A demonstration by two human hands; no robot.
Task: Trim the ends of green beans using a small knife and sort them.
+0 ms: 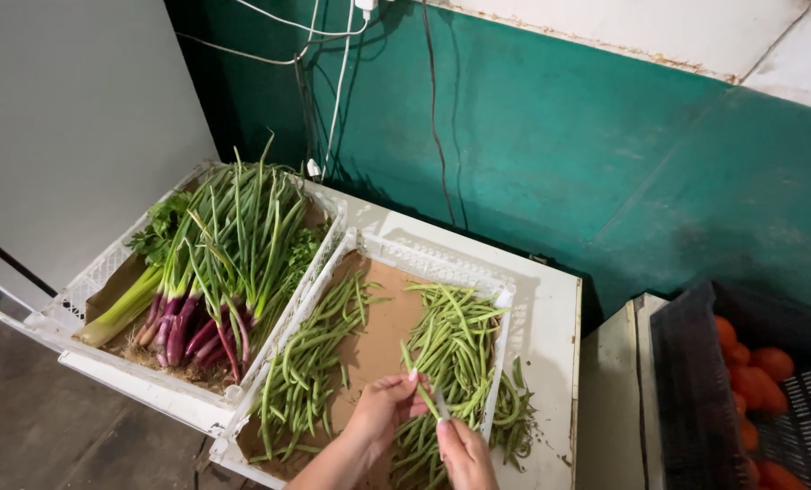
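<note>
In the head view, low and just right of centre in the frame, the left hand (383, 408) pinched a single green bean (421, 392) near its upper end, fingers closed on it. The bean's long axis ran diagonally, from upper left down to lower right, so its lower end pointed toward the right hand (464, 451). That hand sat below and a little right of the bean and seemed to meet its lower tip; whether its grip was closed on the tip I could not tell. The left hand was the nearer one, already on the bean.

The bean looked slim, straight and fresh green. It was held just above the right-hand heap of beans (455, 349) in a white crate (501, 299) lined with brown cardboard (383, 331). A second heap (310, 367) lay along the crate's left side. Upper left, another crate (88, 290) held spring onions (215, 263), on a white surface (550, 318).
</note>
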